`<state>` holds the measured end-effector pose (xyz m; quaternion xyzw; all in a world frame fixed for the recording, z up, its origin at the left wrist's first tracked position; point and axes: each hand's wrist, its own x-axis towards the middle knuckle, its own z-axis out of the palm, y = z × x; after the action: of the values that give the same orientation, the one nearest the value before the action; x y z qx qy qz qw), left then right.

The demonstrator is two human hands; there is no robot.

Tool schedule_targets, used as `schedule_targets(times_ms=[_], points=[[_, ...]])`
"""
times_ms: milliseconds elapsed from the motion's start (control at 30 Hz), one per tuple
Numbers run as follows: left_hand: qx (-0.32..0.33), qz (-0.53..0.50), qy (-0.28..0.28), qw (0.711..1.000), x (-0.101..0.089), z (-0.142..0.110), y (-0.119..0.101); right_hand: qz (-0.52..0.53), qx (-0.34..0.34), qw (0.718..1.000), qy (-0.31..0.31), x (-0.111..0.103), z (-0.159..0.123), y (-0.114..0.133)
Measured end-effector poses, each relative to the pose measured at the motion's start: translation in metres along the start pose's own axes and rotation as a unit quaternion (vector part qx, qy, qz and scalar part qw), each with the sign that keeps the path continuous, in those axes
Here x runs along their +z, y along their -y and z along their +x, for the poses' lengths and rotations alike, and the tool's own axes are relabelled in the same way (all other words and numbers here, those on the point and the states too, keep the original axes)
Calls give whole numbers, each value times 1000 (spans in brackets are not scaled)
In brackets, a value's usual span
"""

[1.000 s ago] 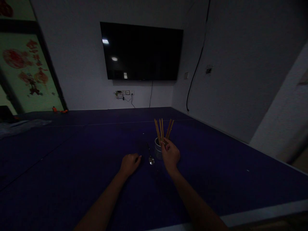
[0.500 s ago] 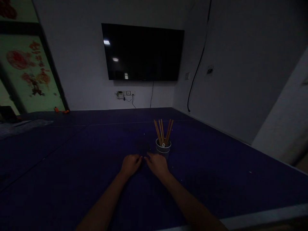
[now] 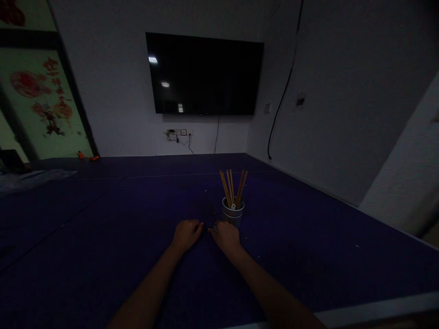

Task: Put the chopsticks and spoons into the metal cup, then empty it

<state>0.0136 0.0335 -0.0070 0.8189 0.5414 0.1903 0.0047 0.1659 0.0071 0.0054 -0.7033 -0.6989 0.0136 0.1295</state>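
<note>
My right hand [image 3: 227, 237] is closed, its thumb and fingers pinched on a thin dark pen-like object [image 3: 213, 211] that tilts up and away, with a small pale glint near the thumb. Its exact kind is too dark to tell. To the left, my left hand [image 3: 185, 234] is curled, thumb pointing right; whatever its fingers hold, if anything, is hidden. A small gap separates the two hands. Just behind my right hand stands a grey cup [image 3: 232, 216], upright, with several wooden chopsticks [image 3: 230, 186] leaning in it and a small white tag-like piece at its rim.
Both forearms rest over a dark blue-purple surface [image 3: 144, 205] with a pale front edge. Clear plastic wrap [image 3: 37, 180] and small orange items [image 3: 87, 156] lie at the far left. A television [image 3: 206, 75] hangs on the wall, above sockets and cables.
The dark pen-like object now shows more length and stands out beside my right thumb. My right hand's fingers have drawn back slightly to the right. My left hand stays nearly still.
</note>
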Motion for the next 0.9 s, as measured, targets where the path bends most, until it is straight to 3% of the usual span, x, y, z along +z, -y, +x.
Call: schedule_targets(times_ms=[533, 900], points=[[2, -34, -8, 999, -1, 0, -1, 30, -4, 1000, -9, 3, 1, 1], [-36, -180, -45, 982, 2, 3, 1, 71, -75, 995, -9, -2, -3, 7]])
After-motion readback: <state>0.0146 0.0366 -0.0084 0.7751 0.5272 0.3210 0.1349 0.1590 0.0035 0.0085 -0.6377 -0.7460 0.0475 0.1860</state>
